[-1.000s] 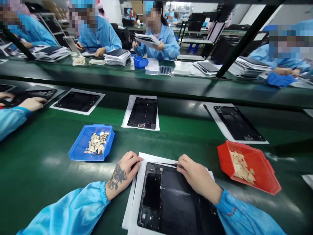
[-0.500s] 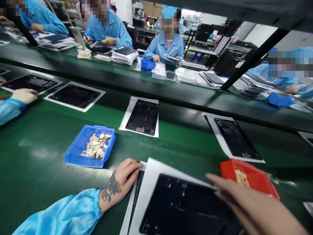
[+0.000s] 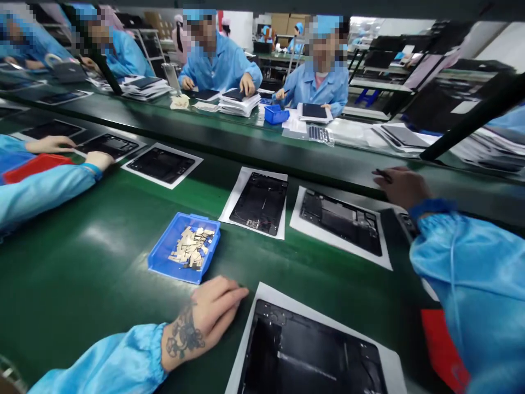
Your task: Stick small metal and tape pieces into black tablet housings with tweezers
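Note:
My left hand (image 3: 207,320), tattooed on the back, rests on the green bench beside the left edge of a white sheet (image 3: 262,293). Its fingers are stretched out and hold nothing. On that sheet, close in front of me, lies a black tablet housing (image 3: 311,355). My right hand (image 3: 402,186) is raised at the far right, above the bench's far side, fingers closed on something small and dark that I cannot make out. Below and left of it a second housing (image 3: 344,221) lies on its own white sheet.
A blue tray (image 3: 153,260) of small pale pieces stands left of centre. A red tray (image 3: 443,345) is partly behind my right sleeve. More housings (image 3: 258,202) on sheets line the far side. A co-worker's hands (image 3: 98,160) are at the left; people sit opposite.
My right hand has moved up and away from the near housing to the far side. The upper sheet and housing it was beside are no longer over the near one. The view has shifted left.

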Motion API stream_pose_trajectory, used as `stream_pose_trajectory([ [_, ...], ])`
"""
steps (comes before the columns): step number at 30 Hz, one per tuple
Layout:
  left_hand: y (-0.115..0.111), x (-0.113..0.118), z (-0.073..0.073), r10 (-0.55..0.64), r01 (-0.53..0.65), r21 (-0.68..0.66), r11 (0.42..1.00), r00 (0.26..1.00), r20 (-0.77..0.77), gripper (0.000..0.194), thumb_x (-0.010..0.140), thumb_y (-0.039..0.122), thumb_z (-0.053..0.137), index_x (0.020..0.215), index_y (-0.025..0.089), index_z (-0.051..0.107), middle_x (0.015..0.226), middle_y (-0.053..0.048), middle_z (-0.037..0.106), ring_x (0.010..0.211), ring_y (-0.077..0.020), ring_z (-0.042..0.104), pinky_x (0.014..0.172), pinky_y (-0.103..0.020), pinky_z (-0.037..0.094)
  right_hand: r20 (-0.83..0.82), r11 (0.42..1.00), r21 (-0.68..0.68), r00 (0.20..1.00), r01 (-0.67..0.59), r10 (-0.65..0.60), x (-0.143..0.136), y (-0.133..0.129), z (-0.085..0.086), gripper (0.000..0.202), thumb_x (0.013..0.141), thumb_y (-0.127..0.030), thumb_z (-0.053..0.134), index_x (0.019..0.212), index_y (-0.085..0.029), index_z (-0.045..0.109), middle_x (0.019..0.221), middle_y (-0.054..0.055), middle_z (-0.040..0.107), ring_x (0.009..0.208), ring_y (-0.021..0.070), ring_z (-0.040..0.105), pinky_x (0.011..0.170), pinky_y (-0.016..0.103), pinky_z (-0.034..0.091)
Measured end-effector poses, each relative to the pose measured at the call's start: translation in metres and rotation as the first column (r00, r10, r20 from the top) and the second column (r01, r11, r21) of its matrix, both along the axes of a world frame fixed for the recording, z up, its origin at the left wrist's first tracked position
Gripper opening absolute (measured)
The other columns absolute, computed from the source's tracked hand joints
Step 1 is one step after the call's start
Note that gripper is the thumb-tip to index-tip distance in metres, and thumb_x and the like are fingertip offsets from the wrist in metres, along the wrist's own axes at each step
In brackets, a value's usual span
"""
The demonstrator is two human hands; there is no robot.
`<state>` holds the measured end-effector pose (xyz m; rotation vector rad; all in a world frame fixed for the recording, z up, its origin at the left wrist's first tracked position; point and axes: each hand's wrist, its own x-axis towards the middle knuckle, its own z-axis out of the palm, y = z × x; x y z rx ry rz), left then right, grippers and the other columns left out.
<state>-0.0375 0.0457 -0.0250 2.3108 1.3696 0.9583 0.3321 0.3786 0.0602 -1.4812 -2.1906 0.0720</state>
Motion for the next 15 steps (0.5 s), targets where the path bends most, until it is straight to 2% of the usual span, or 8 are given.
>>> stream_pose_trajectory([
  [3, 0.01, -0.044, 0.011, 0.286, -0.279, 0.082, 0.957, 0.953, -0.094, 0.023, 0.092, 0.016, 0.044, 0.11, 0.016, 0.058, 0.093, -0.007, 0.063, 0.086, -0.015, 0.06, 0.079, -0.025, 0.048, 0.032, 0.997, 0.075, 0.999, -0.034, 0.032, -0.003, -0.018, -0.011, 0.021, 0.087, -0.031, 0.053, 0.089, -0.019, 0.07, 0.101, 0.01, 0.064, 0.114, 0.039, 0.051, 0.09, 0.052, 0.04],
  [4, 0.017, -0.058, 0.013, 0.381, -0.377, 0.06, 0.924, 0.907, -0.179, 0.021, 0.093, 0.02, 0.043, 0.105, 0.016, 0.059, 0.093, -0.006, 0.063, 0.086, -0.0154, 0.06, 0.08, -0.026, 0.048, 0.054, 0.994, 0.081, 0.996, -0.074, 0.07, -0.007, -0.03, -0.013, 0.024, 0.088, -0.035, 0.051, 0.092, -0.02, 0.069, 0.103, 0.011, 0.063, 0.113, 0.0375, 0.053, 0.089, 0.05, 0.042],
  [5, 0.024, -0.071, 0.014, 0.423, -0.443, 0.006, 0.897, 0.851, -0.312, 0.021, 0.093, 0.024, 0.042, 0.102, 0.016, 0.06, 0.093, -0.006, 0.062, 0.086, -0.016, 0.059, 0.081, -0.027, 0.047, 0.077, 0.99, 0.08, 0.991, -0.118, 0.112, -0.011, -0.045, -0.015, 0.027, 0.089, -0.038, 0.048, 0.095, -0.02, 0.068, 0.105, 0.01, 0.063, 0.11, 0.0354, 0.054, 0.088, 0.048, 0.044],
  [6, 0.032, -0.082, 0.013, 0.42, -0.492, -0.049, 0.869, 0.787, -0.451, 0.022, 0.094, 0.025, 0.04, 0.098, 0.017, 0.06, 0.092, -0.006, 0.062, 0.085, -0.0166, 0.059, 0.08, -0.027, 0.047, 0.096, 0.985, 0.079, 0.984, -0.155, 0.147, -0.016, -0.063, -0.017, 0.03, 0.09, -0.04, 0.046, 0.096, -0.021, 0.068, 0.107, 0.01, 0.062, 0.108, 0.0336, 0.056, 0.087, 0.046, 0.045],
  [8, 0.048, -0.094, 0.007, 0.371, -0.528, -0.111, 0.842, 0.717, -0.59, 0.021, 0.091, 0.021, 0.041, 0.088, 0.016, 0.062, 0.086, -0.007, 0.06, 0.081, -0.0187, 0.058, 0.078, -0.03, 0.046, 0.13, 0.97, 0.056, 0.965, -0.237, 0.229, -0.027, -0.102, -0.018, 0.032, 0.091, -0.041, 0.044, 0.098, -0.02, 0.067, 0.108, 0.01, 0.062, 0.102, 0.0302, 0.059, 0.084, 0.043, 0.047],
  [12, 0.071, -0.094, -0.008, 0.314, -0.534, -0.152, 0.832, 0.678, -0.664, 0.018, 0.085, 0.008, 0.044, 0.086, 0.013, 0.062, 0.085, -0.01, 0.06, 0.087, -0.0219, 0.058, 0.082, -0.033, 0.044, 0.167, 0.934, -0.043, 0.919, -0.355, 0.357, -0.04, -0.183, -0.016, 0.027, 0.089, -0.024, 0.042, 0.108, -0.023, 0.062, 0.118, 0.006, 0.059, 0.096, 0.0233, 0.063, 0.079, 0.037, 0.053],
  [15, 0.077, -0.092, -0.012, 0.276, -0.526, -0.186, 0.83, 0.677, -0.682, 0.013, 0.088, 0.015, 0.049, 0.094, 0.011, 0.06, 0.092, -0.008, 0.061, 0.09, -0.0203, 0.058, 0.084, -0.037, 0.045, 0.117, 0.908, -0.093, 0.901, -0.409, 0.418, -0.037, -0.23, -0.014, 0.033, 0.085, -0.017, 0.043, 0.112, -0.026, 0.059, 0.122, 0.005, 0.057, 0.097, 0.0212, 0.064, 0.079, 0.033, 0.056],
])
